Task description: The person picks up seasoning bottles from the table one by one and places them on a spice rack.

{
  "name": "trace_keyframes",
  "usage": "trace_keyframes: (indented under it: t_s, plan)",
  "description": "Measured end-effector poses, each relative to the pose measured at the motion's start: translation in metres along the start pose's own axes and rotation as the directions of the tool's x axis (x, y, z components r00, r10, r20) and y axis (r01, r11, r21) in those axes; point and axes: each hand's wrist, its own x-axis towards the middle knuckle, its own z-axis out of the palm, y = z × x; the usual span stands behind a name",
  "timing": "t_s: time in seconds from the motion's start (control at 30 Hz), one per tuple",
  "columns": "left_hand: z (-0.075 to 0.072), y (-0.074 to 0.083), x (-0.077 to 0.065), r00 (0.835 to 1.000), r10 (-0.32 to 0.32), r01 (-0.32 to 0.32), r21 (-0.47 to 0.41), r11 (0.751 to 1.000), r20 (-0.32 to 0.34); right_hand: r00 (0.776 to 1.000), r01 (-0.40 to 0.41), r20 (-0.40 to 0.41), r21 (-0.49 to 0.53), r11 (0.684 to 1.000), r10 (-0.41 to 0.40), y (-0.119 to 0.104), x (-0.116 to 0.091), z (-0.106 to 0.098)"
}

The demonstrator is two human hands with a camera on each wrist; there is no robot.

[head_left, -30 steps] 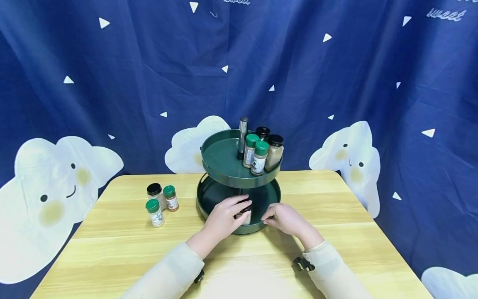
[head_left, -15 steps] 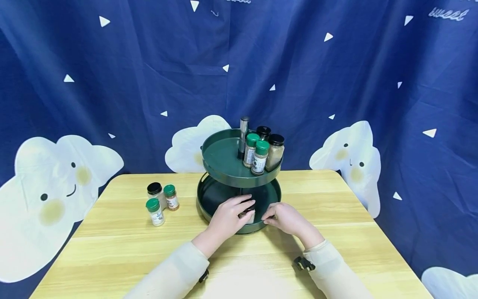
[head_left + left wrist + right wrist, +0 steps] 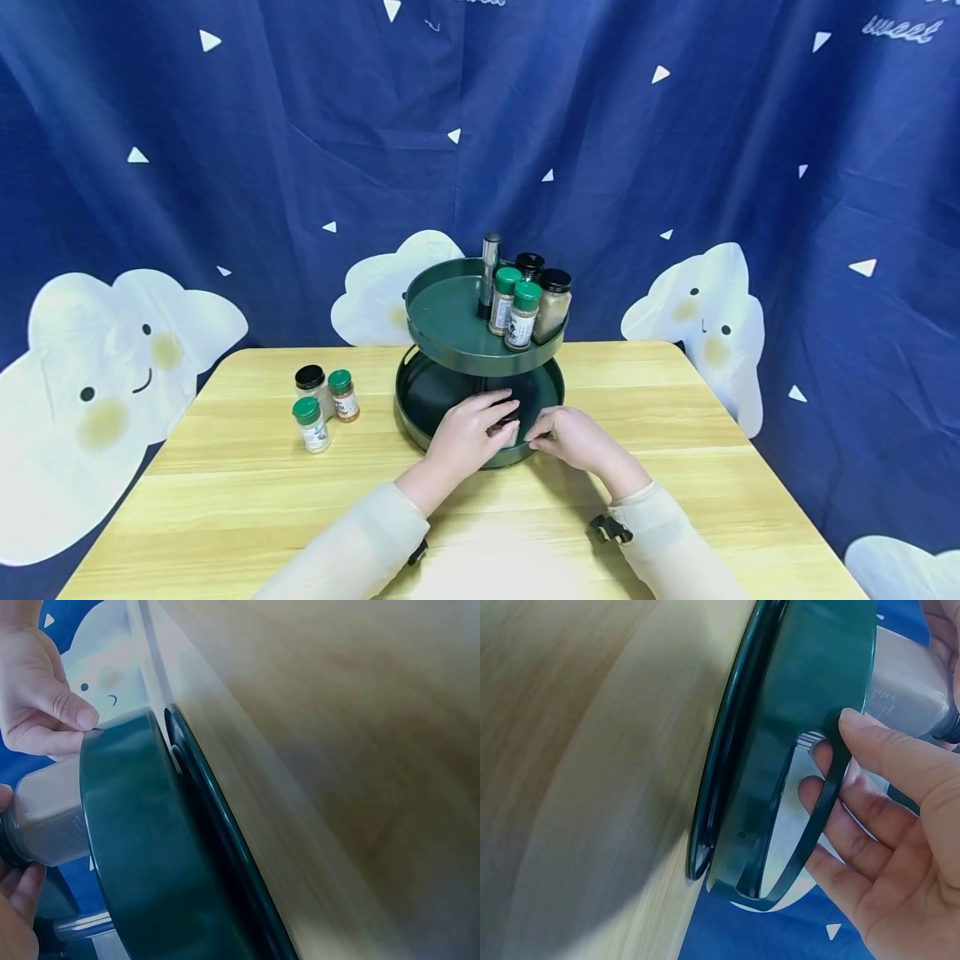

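My left hand [image 3: 468, 433] holds a spice jar [image 3: 49, 810] by its black lid. In the head view the fingers cover most of this jar, which is inside the lower tray [image 3: 408, 408] of a green two-tier stand, close to the front rim. Pale powder shows through its clear wall in the right wrist view. My right hand [image 3: 573, 437] pinches the rim of the same tray at the front right. Seen from the right wrist, the thumb presses the rim's edge while fingers [image 3: 840, 825] reach the handle slot [image 3: 787, 817]. Whether the jar's base touches the tray floor is hidden.
The upper tray [image 3: 442, 312] overhangs the hands and bears several jars, among them a green-capped one [image 3: 521, 321] and a black-lidded one [image 3: 553, 308], beside a metal post [image 3: 488, 279]. On the table's left stand a black-lidded jar [image 3: 311, 383] and green-capped shakers [image 3: 312, 429].
My left hand has slid to the right along the lower tray's front, bringing the jar closer to my right hand. The right hand keeps its place on the rim.
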Motion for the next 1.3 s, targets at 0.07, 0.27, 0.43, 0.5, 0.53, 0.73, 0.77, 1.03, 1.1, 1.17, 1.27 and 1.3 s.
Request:
trace_keyframes:
  t_s: [0.07, 0.27, 0.43, 0.5, 0.53, 0.73, 0.77, 1.03, 1.1, 1.17, 1.27, 1.3]
  plan:
    - [0.0006, 0.0003, 0.0002, 1.000, -0.007, 0.007, -0.001, 1.000, 0.002, 1.000, 0.002, -0.001, -0.001, 1.000, -0.002, 0.0002, 0.0002, 0.0002]
    - [0.0019, 0.0026, 0.0011, 0.999, -0.030, 0.030, -0.008, 1.000, 0.016, 1.000, 0.005, -0.001, -0.010, 1.000, -0.005, 0.0011, 0.0003, 0.0003]
    - [0.0037, 0.0047, 0.0001, 0.998, -0.058, 0.058, 0.002, 0.998, 0.039, 1.000, 0.002, 0.002, -0.016, 1.000, -0.002, 0.0025, 0.0003, 0.0017]
    - [0.0048, 0.0047, -0.0004, 0.997, -0.063, 0.063, 0.005, 0.998, 0.038, 1.000, 0.000, 0.002, -0.014, 1.000, 0.000, 0.0028, 0.0003, 0.0021]
    - [0.0052, 0.0046, -0.0006, 0.997, -0.064, 0.064, 0.006, 0.998, 0.039, 1.000, 0.000, 0.002, -0.015, 1.000, 0.000, 0.0028, 0.0003, 0.0021]
    - [0.0073, 0.0047, -0.0014, 0.997, -0.061, 0.061, 0.008, 0.998, 0.039, 1.000, -0.004, 0.000, -0.008, 1.000, 0.004, 0.0013, 0.0001, 0.0012]
    - [0.0077, 0.0046, -0.0017, 0.997, -0.061, 0.061, 0.008, 0.998, 0.038, 1.000, -0.006, 0.001, -0.007, 1.000, 0.006, 0.0011, 0.0001, 0.0011]
    - [0.0050, 0.0065, -0.0015, 0.996, -0.072, 0.072, 0.001, 0.997, 0.049, 1.000, -0.021, 0.002, -0.010, 1.000, 0.021, 0.0001, 0.0006, 0.0015]
    - [0.0033, 0.0075, -0.0011, 0.995, -0.080, 0.080, 0.002, 0.997, 0.059, 1.000, -0.020, 0.001, -0.009, 1.000, 0.020, 0.0001, 0.0008, 0.0015]
    - [0.0022, 0.0081, -0.0011, 0.994, -0.086, 0.086, 0.003, 0.996, 0.070, 1.000, -0.018, 0.001, -0.008, 1.000, 0.018, 0.0002, 0.0009, 0.0014]
    - [0.0012, 0.0083, -0.0013, 0.992, -0.091, 0.091, 0.011, 0.996, 0.086, 1.000, -0.015, 0.002, -0.003, 1.000, 0.015, 0.0002, 0.0009, 0.0011]
    - [0.0010, 0.0083, -0.0015, 0.992, -0.093, 0.092, 0.013, 0.996, 0.089, 1.000, -0.015, 0.002, -0.002, 1.000, 0.015, 0.0002, 0.0009, 0.0009]
